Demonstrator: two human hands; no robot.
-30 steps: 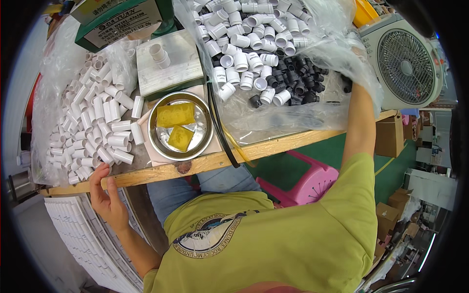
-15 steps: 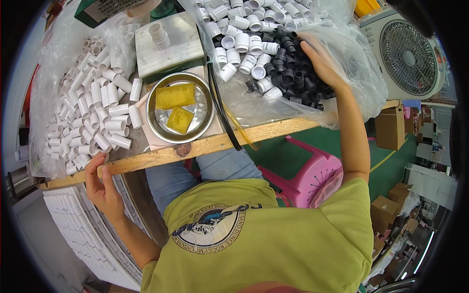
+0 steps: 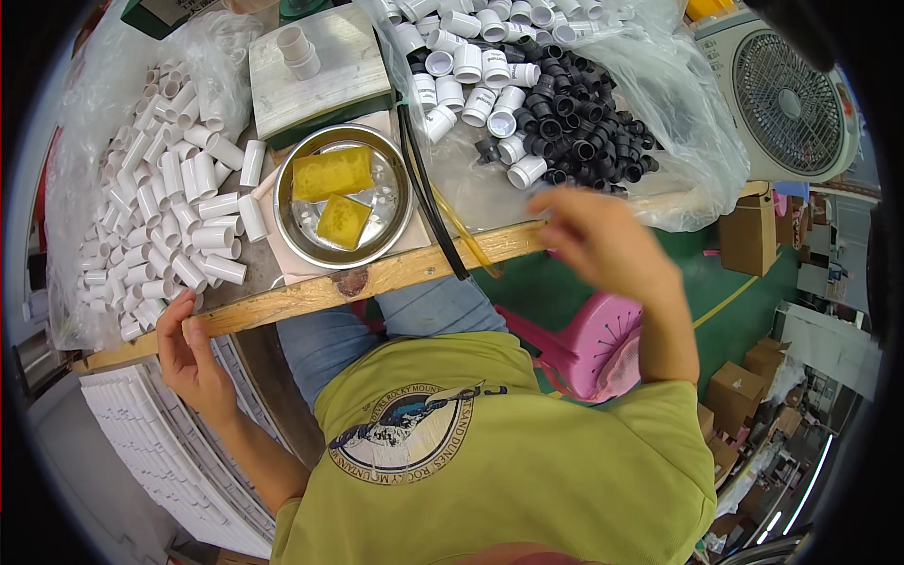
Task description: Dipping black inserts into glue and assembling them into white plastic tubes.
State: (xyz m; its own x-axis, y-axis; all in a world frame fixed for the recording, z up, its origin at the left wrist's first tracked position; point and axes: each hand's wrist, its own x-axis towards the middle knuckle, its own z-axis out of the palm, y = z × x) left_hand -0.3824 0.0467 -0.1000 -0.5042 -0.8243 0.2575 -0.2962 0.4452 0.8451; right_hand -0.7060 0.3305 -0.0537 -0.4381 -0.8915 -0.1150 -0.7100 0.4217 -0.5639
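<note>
My left hand (image 3: 193, 356) rests at the bench's front edge, just below a heap of short white plastic tubes (image 3: 179, 215). Its fingers are loosely bent and apart, with nothing visible between them. Over the front edge on the right, my right hand (image 3: 603, 237) is smeared by motion, so its grip cannot be made out. Beyond it lies a pile of black plastic fittings (image 3: 582, 127), beside white threaded fittings (image 3: 468, 64) on clear plastic. Between the heaps, a round metal bowl (image 3: 405, 213) holds two yellow sponge-like blocks (image 3: 331, 173).
Behind the bowl stands a metal-topped block (image 3: 331, 80) bearing a stacked white fitting (image 3: 298, 54). Black cables (image 3: 428, 198) and a yellow tube (image 3: 463, 243) hang over the wooden edge (image 3: 306, 294). A fan (image 3: 786, 99) stands far right, above a pink stool (image 3: 603, 344).
My right hand has drawn back from the black fittings toward me, to the bench's front edge. My left hand stays nearly where it was. The view has shifted slightly.
</note>
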